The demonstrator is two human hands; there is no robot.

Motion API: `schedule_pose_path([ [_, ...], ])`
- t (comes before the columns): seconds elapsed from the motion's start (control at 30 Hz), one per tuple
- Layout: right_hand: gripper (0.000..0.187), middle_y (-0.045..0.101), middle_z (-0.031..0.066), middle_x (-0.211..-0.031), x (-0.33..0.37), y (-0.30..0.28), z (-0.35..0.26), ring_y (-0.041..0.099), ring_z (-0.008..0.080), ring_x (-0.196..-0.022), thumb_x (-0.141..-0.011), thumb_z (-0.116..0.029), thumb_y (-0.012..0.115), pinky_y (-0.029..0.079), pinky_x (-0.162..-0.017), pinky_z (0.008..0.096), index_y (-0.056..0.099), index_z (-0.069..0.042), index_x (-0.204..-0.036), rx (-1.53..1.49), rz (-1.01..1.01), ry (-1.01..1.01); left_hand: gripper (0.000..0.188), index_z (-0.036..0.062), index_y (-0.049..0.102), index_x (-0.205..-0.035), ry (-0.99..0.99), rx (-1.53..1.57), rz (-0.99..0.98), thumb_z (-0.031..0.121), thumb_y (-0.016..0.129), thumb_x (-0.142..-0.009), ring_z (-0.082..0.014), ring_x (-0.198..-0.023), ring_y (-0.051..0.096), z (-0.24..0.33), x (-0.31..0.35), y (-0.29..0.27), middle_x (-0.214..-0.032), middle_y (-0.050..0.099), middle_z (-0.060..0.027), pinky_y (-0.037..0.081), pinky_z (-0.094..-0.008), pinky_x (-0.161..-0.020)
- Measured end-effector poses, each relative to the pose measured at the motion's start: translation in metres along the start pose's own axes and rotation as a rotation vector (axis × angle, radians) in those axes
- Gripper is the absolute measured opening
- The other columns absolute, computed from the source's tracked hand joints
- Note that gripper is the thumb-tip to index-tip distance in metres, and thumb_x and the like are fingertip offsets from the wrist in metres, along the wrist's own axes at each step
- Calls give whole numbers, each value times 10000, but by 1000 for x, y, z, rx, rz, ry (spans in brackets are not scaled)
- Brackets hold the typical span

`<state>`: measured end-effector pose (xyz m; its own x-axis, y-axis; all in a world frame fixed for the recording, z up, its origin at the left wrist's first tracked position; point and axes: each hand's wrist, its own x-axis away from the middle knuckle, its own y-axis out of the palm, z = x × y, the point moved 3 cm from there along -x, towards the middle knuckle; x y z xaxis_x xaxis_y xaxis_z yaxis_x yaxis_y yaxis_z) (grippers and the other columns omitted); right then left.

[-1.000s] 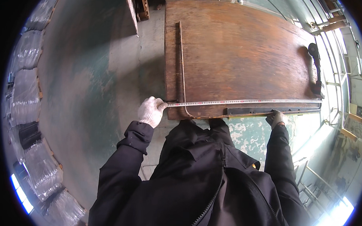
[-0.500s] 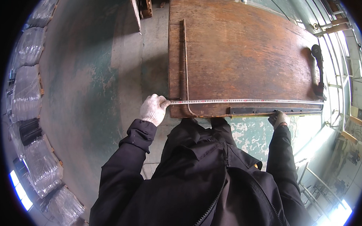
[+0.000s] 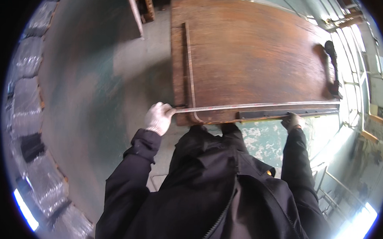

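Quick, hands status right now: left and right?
Left hand: closed on the end of the thin metal strip.
Right hand: on the dark flat bar; grip unclear.

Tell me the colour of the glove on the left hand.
White; the left hand shows best in the head view.

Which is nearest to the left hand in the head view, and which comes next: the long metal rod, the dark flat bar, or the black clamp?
1. Long metal rod: its end meets the left hand.
2. Dark flat bar: along the table's near edge, towards the right.
3. Black clamp: far right side of the wooden table.
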<state>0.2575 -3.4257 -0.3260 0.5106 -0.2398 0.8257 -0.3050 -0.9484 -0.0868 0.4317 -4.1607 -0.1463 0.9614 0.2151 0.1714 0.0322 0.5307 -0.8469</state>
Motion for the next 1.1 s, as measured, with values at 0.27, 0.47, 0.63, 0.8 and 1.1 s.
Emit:
schedule_pose_path([
  [0.27,454,829,80,-1385,102,78,-55,800,345,-1269,-968,-468,780,654,-1046,488,852,-250,-1359,1852,183,-256,255,73,796,-946,-48,113,-53,311,812,-1036,-434,-942,714,-5,0,-1,-962,700,-183,549,-535,-822],
  [0.47,478,847,62,-1405,132,93,-71,809,348,-1294,-966,-509,787,660,-1056,474,865,-270,-1373,1825,195,-219,236,56,800,-964,-54,74,-22,281,843,-1021,-435,-964,721,-15,0,6,-983,711,-184,555,-545,-836],
  [0.63,487,855,75,-1377,126,82,-64,810,338,-1294,-946,-541,828,658,-1060,466,879,-261,-1342,1818,249,-184,250,58,802,-963,-81,75,-8,297,848,-1018,-433,-960,728,-5,-5,3,-977,710,-187,555,-545,-832],
  [0.8,396,869,221,-1057,113,70,-33,857,398,-901,-1016,-342,764,711,-808,560,850,26,-1135,-15,357,-5,279,84,816,-957,-92,55,-42,355,832,-1021,-450,-946,726,-1,-6,0,-962,717,-193,553,-550,-824],
  [1.1,318,740,166,-847,108,70,-22,677,294,-622,-1061,-269,677,629,-592,478,791,27,-1089,-71,417,-42,321,120,853,-978,-105,-42,-98,424,772,-1042,-435,-1032,735,6,-10,-11,-1003,742,-181,576,-571,-882],
])
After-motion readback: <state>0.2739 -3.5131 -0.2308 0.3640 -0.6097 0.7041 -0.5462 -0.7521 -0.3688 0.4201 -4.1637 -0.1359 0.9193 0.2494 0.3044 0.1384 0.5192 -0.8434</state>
